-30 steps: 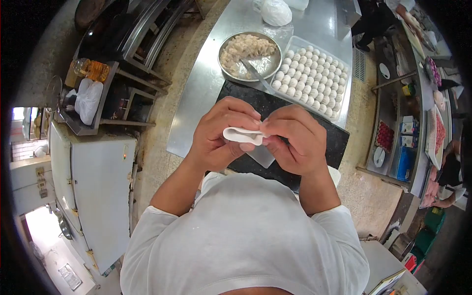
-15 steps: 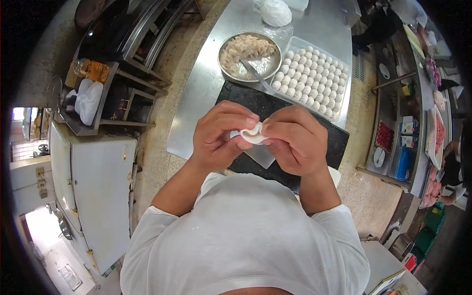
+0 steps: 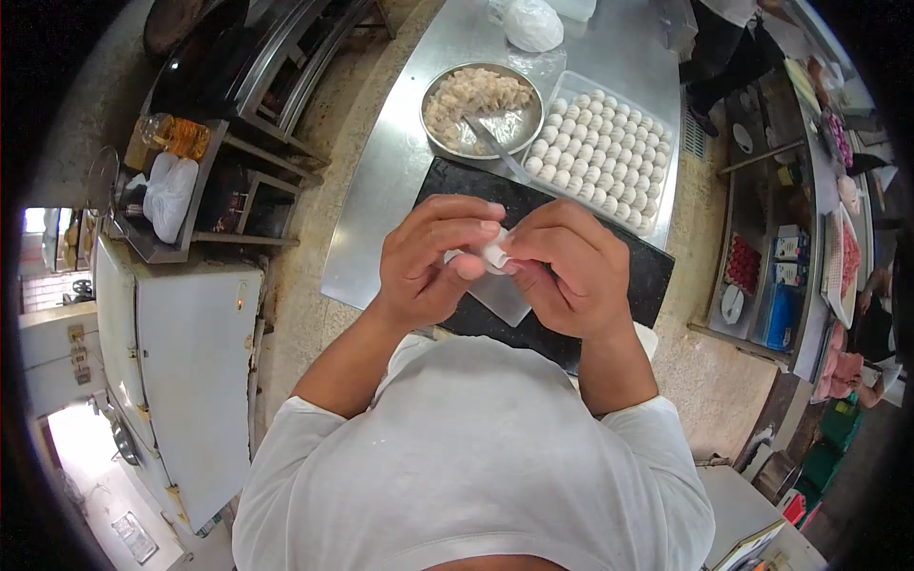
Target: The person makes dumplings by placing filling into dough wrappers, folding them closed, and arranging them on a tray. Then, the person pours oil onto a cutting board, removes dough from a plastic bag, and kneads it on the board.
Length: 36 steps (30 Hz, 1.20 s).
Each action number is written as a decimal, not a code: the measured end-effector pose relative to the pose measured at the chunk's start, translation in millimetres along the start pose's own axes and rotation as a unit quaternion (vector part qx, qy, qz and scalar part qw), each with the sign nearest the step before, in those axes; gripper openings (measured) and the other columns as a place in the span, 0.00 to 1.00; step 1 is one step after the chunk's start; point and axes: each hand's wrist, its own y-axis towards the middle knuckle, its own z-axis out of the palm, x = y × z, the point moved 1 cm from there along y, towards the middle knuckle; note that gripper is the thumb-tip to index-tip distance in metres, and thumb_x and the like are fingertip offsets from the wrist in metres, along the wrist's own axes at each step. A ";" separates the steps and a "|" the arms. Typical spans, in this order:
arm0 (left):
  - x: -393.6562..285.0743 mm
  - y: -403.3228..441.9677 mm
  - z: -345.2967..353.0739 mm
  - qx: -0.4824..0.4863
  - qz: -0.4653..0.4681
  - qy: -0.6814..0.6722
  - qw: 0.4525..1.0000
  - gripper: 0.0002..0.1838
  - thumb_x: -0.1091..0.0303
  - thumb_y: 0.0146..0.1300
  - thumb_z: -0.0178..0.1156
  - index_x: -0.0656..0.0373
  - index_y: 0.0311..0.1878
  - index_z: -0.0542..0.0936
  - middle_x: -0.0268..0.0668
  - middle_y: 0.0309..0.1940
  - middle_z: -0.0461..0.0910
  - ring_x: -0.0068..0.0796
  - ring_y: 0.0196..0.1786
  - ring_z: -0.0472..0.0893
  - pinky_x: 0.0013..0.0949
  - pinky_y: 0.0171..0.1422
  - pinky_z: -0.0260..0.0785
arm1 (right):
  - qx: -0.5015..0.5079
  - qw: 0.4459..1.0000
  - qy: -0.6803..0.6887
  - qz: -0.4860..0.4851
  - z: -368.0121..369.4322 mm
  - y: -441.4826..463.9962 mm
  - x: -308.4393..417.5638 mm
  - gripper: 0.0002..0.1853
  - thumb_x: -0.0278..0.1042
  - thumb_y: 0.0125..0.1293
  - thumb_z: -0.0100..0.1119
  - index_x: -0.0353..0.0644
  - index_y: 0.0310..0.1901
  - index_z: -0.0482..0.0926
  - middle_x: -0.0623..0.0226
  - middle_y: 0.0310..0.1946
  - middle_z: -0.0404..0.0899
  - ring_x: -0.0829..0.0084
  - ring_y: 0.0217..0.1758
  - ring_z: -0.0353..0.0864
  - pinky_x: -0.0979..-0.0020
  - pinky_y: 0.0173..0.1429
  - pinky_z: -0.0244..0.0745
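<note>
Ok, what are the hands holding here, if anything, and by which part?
A small white dough-like piece, pinched at its right end by the right hand; whether the left hand also grips it cannot be told.

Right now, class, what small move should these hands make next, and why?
Probably the right hand should give the white dough a gentle pinch: its fingertips hold the edge, the left hand curls around the other side, and the nearby white pieces look ridged.
</note>
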 end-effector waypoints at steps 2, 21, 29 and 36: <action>1.0 -7.3 5.7 -0.073 -0.008 -0.040 0.996 0.13 0.61 0.70 0.63 0.61 0.49 0.83 0.45 0.45 0.86 0.39 0.47 0.85 0.36 0.50 0.78 | 0.003 1.000 -0.002 0.002 0.0 -1.5 -0.3 0.13 0.20 0.50 0.72 0.40 0.38 0.82 0.62 0.33 0.80 0.63 0.32 0.82 0.68 0.34 0.78; 17.4 -21.5 -8.4 -0.064 -0.406 -0.555 0.723 0.35 0.68 0.69 0.62 0.58 0.76 0.60 0.40 0.62 0.75 0.34 0.63 0.78 0.39 0.62 0.78 | 0.062 0.983 0.122 0.123 22.8 -10.3 -33.3 0.23 0.27 0.53 0.74 0.41 0.53 0.81 0.58 0.48 0.83 0.59 0.53 0.83 0.63 0.59 0.76; 35.0 -33.7 -19.6 -0.006 -0.385 -0.304 0.871 0.26 0.72 0.73 0.52 0.56 0.73 0.66 0.33 0.57 0.74 0.18 0.47 0.74 0.29 0.52 0.74 | 0.106 0.972 0.089 0.190 36.4 -12.4 -50.7 0.21 0.22 0.56 0.71 0.38 0.53 0.82 0.55 0.51 0.83 0.60 0.49 0.87 0.68 0.48 0.84; 57.7 -42.1 -19.3 -0.026 -0.432 -0.247 0.867 0.24 0.76 0.70 0.48 0.58 0.70 0.71 0.31 0.48 0.77 0.16 0.42 0.74 0.26 0.48 0.71 | 0.154 0.969 0.037 0.190 47.4 -13.5 -72.0 0.17 0.20 0.56 0.69 0.37 0.49 0.83 0.55 0.52 0.83 0.61 0.47 0.87 0.68 0.46 0.85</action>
